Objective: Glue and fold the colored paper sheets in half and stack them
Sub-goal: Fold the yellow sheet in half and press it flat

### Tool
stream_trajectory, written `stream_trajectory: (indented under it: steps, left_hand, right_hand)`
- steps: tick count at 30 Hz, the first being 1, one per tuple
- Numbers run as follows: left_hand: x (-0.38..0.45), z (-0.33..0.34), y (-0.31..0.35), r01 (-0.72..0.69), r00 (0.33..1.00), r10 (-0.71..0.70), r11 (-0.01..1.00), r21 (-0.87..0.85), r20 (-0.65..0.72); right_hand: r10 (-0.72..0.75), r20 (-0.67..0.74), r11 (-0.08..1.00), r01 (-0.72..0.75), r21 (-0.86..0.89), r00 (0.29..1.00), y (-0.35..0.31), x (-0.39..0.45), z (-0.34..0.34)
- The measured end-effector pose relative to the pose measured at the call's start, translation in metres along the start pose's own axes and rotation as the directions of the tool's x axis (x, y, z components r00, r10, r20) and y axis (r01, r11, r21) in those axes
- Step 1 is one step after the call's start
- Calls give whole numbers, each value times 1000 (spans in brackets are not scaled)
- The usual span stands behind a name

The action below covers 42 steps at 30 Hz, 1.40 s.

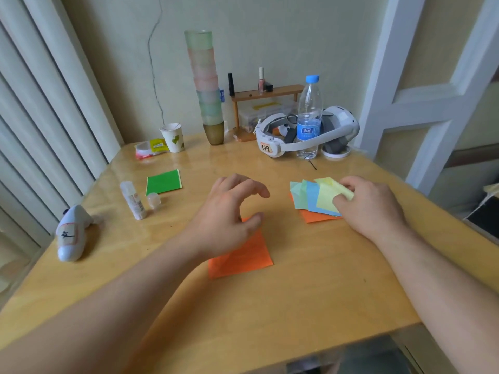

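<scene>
- while your right hand (370, 203) pinches the corner of the yellow sheet (330, 194) atop the fanned pile (310, 201), your left hand (229, 211) hovers with fingers loosely spread, holding nothing, over the orange sheet (243, 256).
- that orange sheet lies flat in front of you, seemingly unfolded and waiting for glue.
- further left, the glue stick (132, 199) lies uncapped, its cap (154, 199) beside it.
- beyond it, one green folded sheet (163, 182) looks finished, so you have most of the job left.
</scene>
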<state>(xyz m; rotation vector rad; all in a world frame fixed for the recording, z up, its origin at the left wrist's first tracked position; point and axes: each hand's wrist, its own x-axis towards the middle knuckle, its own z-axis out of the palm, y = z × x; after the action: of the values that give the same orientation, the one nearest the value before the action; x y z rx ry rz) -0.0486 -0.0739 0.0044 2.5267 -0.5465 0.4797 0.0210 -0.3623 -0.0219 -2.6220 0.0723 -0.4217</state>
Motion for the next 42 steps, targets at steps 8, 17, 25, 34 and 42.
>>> stream_trajectory:
  steps: [8,17,25,34,42]
  left_hand:
    - [21,19,28,238,971,-195,839,-489,138]
    - [34,-9,17,343,807,-526,46,-938,269]
    - [20,-5,-22,416,774,-543,46,-908,327]
    - [71,18,-5,407,771,-455,890,204,447]
    - [87,14,21,363,742,-433,901,236,511]
  right_hand:
    - [-192,-352,960,250,126,916,-13,-6,-7]
    - [-701,-333,571,776,269,631,-100,-29,15]
    - [-462,-108,782,461,420,880,-109,-2,48]
    - [-206,-274,828,317,462,939,-81,3,45]
    - [-602,-308,650,676,347,736,-103,-30,52]
